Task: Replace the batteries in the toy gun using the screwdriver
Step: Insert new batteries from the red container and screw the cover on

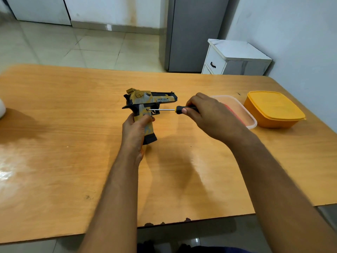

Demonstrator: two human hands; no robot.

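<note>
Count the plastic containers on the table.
2, both at the right: an orange lidded container near the table's right edge, and a clear lidded container beside it, partly hidden behind the right hand.

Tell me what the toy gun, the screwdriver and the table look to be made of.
Toy gun: apparently moulded plastic, matt yellow and grey camouflage with black parts and printed lettering. Screwdriver: thin bright shaft, probably steel; yellow and black handle, likely plastic or rubber, mostly hidden in the right hand. Table: wood grain under a glossy finish that mirrors light; veneer or laminate, cannot tell which.
</note>
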